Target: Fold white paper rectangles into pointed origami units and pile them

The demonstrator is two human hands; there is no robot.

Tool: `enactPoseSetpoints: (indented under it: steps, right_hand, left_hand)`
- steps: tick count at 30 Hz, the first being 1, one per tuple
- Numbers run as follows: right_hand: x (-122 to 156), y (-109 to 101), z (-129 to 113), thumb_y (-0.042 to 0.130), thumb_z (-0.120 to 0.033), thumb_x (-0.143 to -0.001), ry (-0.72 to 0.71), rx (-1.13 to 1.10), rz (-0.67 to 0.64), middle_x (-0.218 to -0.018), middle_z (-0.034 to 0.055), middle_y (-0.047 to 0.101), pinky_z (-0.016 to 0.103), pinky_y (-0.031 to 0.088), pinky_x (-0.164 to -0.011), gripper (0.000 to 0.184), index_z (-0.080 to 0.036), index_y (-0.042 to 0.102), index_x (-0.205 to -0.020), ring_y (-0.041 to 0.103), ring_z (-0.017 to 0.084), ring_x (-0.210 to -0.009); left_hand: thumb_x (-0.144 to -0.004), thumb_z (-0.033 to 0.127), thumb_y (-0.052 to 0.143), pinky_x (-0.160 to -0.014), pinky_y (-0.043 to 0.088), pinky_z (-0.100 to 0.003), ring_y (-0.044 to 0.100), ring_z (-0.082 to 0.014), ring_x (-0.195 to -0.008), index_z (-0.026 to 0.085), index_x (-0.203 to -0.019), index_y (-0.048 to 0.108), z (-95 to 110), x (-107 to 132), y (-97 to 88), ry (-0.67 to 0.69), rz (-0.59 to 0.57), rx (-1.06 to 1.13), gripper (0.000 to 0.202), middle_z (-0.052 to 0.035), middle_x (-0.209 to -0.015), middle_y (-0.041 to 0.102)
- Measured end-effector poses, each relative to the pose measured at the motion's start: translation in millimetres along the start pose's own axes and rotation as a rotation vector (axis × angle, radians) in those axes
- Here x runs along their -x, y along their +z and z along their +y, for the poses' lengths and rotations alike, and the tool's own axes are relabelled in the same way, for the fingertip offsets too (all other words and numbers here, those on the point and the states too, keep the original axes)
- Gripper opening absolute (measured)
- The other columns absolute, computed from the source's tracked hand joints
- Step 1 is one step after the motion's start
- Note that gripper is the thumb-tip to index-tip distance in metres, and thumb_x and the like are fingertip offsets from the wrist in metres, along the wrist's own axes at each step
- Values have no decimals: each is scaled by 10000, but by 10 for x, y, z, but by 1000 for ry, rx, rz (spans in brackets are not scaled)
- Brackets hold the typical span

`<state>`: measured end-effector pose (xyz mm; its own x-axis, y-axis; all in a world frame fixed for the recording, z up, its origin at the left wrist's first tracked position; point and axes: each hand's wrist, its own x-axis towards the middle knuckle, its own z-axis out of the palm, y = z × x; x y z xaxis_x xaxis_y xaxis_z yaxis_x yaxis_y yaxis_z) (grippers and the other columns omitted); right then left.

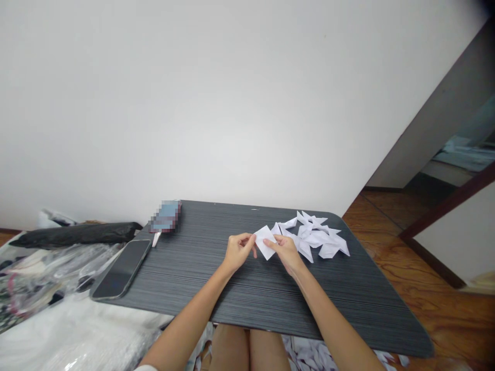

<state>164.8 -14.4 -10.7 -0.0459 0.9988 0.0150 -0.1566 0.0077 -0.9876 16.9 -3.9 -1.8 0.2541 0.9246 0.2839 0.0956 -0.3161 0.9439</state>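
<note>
A small white square of paper (265, 249) is held up over the dark tabletop, turned so that a corner points up. My left hand (237, 251) pinches its left corner between thumb and finger. On the other side, my right hand (286, 251) grips the paper, thumb on the front face and fingers behind it. Just beyond my right hand lies a loose pile of folded white paper pieces (315, 236) with pointed ends.
The dark wood-grain table (185, 278) stands against a white wall (240, 103). A phone (122, 269) rests at its left edge, and a blurred-out object (166, 216) sits at the back left. More folded papers (311, 355) lie below the front edge. Plastic-wrapped things (85, 330) are at left.
</note>
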Motion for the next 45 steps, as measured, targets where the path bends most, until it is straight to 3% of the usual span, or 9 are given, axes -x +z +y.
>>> enactPoseSetpoints:
  steps: [6, 13, 19, 23, 26, 30, 35, 41, 45]
  right_hand:
    - [8, -6, -4, 609, -403, -619, -114, 244, 49, -579, 19, 598, 231, 361, -465, 321, -104, 654, -730, 504, 131, -510]
    - [23, -161, -121, 477, -384, -741, -207, 530, -174, -545, -8, 569, 217, 354, -484, 318, -130, 653, -664, 483, 119, -528]
    - [44, -169, -71, 477, -403, -739, -96, 374, -117, -615, 44, 634, 217, 365, -340, 372, -163, 618, -984, 527, 130, -416]
    - [39, -108, -66, 505, -362, -728, -244, 235, -50, -1122, 72, 541, 343, 503, -610, 283, -239, 631, -950, 583, 218, -854]
    - [57, -68, -131, 552, -291, -710, -410, 319, 2, -1190, 44, 490, 408, 369, -884, 207, -260, 651, -889, 458, 224, -1071]
    - [73, -56, -190, 596, -281, -676, -485, 393, 16, -1156, 48, 518, 399, 264, -955, 129, -247, 673, -774, 416, 218, -1110]
    - [21, -115, -141, 620, -304, -646, -452, 414, 98, -1101, 55, 530, 357, 326, -884, 100, -215, 661, -663, 475, 208, -997]
    - [15, -100, -134, 592, -318, -665, -375, 351, 47, -761, 47, 589, 316, 403, -714, 137, -190, 639, -648, 525, 174, -730]
    - [26, -89, -133, 589, -335, -666, -281, 281, 31, -662, 24, 576, 288, 405, -650, 188, -169, 584, -580, 504, 141, -639]
  left_hand:
    - [-721, 415, 514, -312, 241, -159, 441, -73, -283, 103, -744, 567, -68, -34, 15, -91, -47, 63, 318, 38, -375, 486]
    - [-781, 391, 429, -403, 324, -164, 448, -61, -344, 114, -628, 615, -25, -40, -112, 37, -33, -215, 368, 17, -385, 519]
    - [-761, 397, 459, -367, 370, -189, 539, -98, -394, 84, -938, 600, 3, -63, -99, -88, -118, 85, 386, -69, -659, 647]
    - [-694, 360, 565, -569, 505, -282, 632, -198, -654, 66, -908, 611, 18, -71, -81, -129, -109, 304, 367, -116, -813, 654]
    - [-649, 313, 621, -712, 498, -311, 625, -201, -732, 91, -822, 648, 25, -65, -96, -77, -72, 273, 283, -91, -811, 663]
    - [-669, 295, 605, -702, 495, -293, 623, -186, -715, 118, -792, 664, 34, -50, -111, 18, -87, 173, 223, -80, -814, 665]
    - [-742, 298, 521, -692, 488, -280, 621, -177, -708, 129, -797, 666, 81, -23, -100, 93, -143, 28, 230, -73, -776, 670]
    - [-755, 310, 495, -702, 498, -287, 630, -186, -720, 146, -826, 652, 66, 1, -60, 77, -139, 17, 238, -65, -788, 673]
    - [-759, 285, 495, -714, 498, -284, 633, -172, -721, 142, -1000, 581, 23, 10, -42, 93, -140, 28, 293, -60, -808, 672]
